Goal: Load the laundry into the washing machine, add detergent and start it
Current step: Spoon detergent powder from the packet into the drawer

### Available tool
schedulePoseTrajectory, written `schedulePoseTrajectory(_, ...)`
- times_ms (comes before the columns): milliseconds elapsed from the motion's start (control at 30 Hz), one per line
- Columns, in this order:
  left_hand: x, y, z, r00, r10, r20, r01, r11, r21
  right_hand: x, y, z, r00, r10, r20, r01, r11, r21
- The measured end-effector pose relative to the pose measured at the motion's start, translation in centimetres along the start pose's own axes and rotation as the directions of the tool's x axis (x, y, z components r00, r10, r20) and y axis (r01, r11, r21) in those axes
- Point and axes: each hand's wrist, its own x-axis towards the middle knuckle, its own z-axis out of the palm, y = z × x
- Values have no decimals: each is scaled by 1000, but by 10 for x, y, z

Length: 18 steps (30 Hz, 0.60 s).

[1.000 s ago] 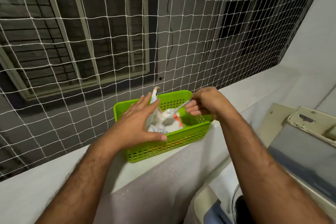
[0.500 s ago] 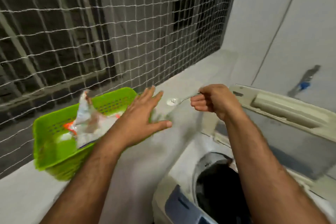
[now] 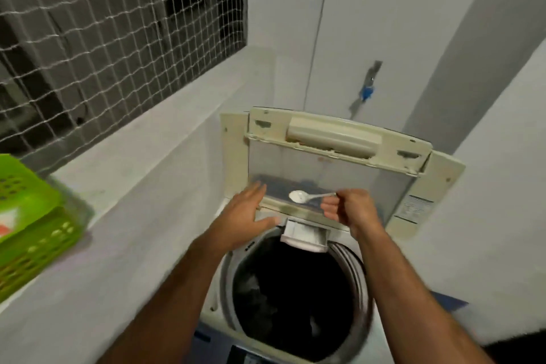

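A top-loading washing machine (image 3: 430, 186) stands below me with its lid (image 3: 319, 168) raised. Dark laundry (image 3: 283, 298) lies in the drum. A small white drawer (image 3: 305, 235) juts out at the drum's back rim. My right hand (image 3: 351, 208) pinches the handle of a spoon (image 3: 298, 195) heaped with white powder, held level just above that drawer. My left hand (image 3: 246, 217) hovers flat with fingers spread at the machine's back left corner, beside the spoon, holding nothing.
A green perforated basket (image 3: 32, 233) with a detergent packet sits on the grey ledge (image 3: 141, 186) at the far left. White netting (image 3: 97, 38) covers the opening above the ledge. A tap with a blue part (image 3: 367, 91) is on the wall behind the machine.
My view swung right from the basket to the machine. Both hands travelled right; the spoon with powder went from the packet in the basket to above the drawer.
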Motion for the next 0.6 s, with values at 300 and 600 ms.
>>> schedulePoseTrajectory(300,49,-18,121,935,-124,333,65,981,182,64,72,-44,986,40,-163,-55,994,-91)
schedulePoseTrajectory(600,61,-36,162,863,-217,456,89,954,286,88,121,-30,961,-259,-93,116,687,-717)
